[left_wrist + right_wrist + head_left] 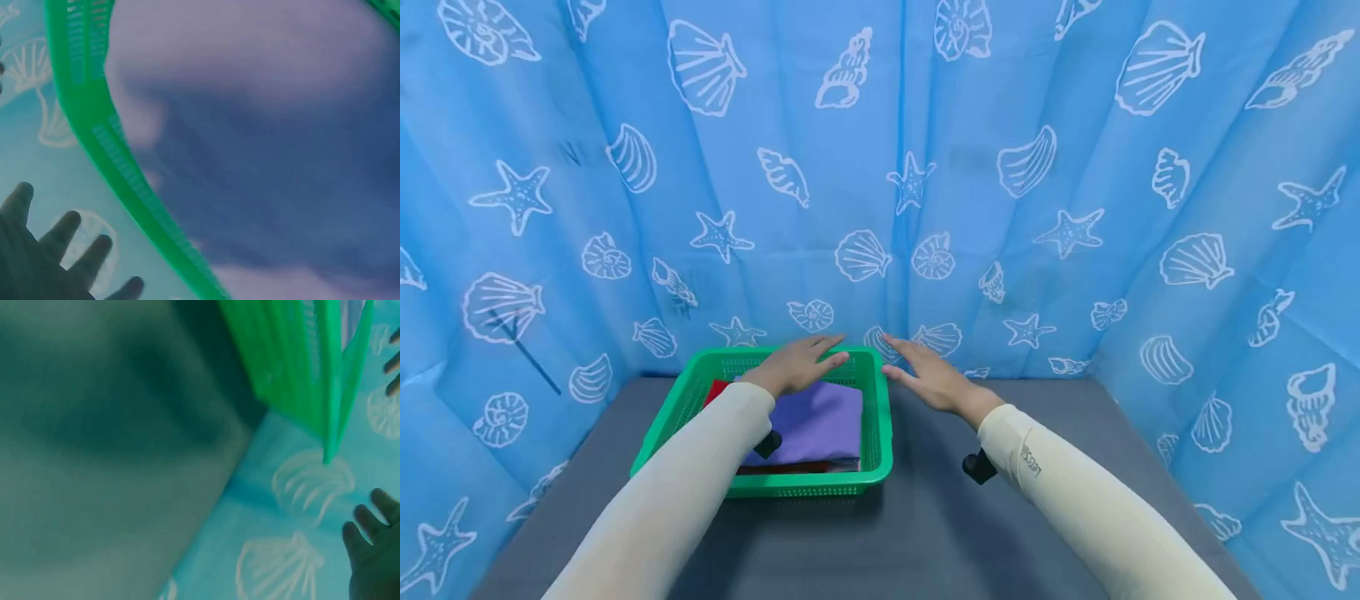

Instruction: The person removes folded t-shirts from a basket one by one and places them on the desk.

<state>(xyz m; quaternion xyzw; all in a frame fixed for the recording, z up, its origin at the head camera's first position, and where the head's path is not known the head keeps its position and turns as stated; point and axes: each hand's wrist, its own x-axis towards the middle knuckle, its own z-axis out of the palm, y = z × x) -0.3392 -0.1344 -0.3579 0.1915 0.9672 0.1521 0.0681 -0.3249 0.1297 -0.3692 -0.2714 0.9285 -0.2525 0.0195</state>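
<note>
Over the green plastic basket (874,479) hovers my left hand (793,367), its fingers straight and holding nothing. Inside the basket lies a folded purple cloth (820,425), with a red piece (715,390) showing at its left edge and a dark reddish layer beneath the front. My right hand (936,379) is raised just right of the basket, fingers extended toward the left hand, touching nothing. In the left wrist view the purple cloth (250,175) fills much of the frame, blurred and shadowed. The right wrist view shows the basket's corner (300,375) and the right fingers (369,525).
The basket stands on a dark grey table (925,542), left of its middle. A blue curtain (880,167) printed with white shells and starfish hangs behind and along both sides. A black wrist mount (979,467) hangs beneath the right sleeve.
</note>
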